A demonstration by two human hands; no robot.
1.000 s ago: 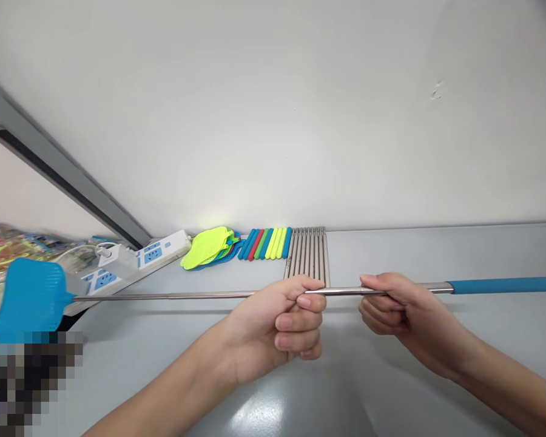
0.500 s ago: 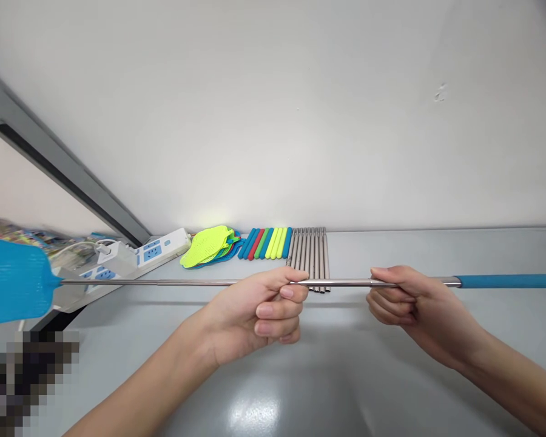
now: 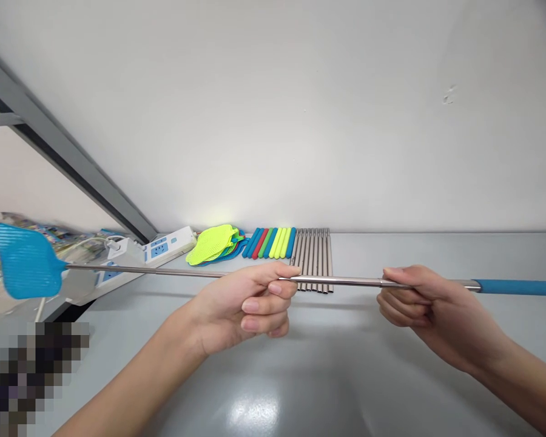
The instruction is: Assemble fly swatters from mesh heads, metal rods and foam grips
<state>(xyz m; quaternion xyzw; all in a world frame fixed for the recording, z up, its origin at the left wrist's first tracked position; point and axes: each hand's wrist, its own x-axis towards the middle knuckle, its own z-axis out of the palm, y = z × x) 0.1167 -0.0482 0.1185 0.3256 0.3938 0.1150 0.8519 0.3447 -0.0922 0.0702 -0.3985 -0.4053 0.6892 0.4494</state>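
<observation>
While left hand (image 3: 250,306) and right hand (image 3: 421,303) grip metal rod (image 3: 350,281), looser pinch could let swatter head (image 3: 30,264) dip.

Bright in here, light soft and fairly even on the wall (image 3: 300,133). Glare spot on the table (image 3: 253,413), faint shadow below the rod (image 3: 355,281). Top-right corner darkens, lower-left pixelated.

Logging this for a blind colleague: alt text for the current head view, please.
The left hand and right hand grip a thin silver metal rod with a flat blue plastic swatter head and a blue tubular handle, above a smooth grey tabletop.
</observation>
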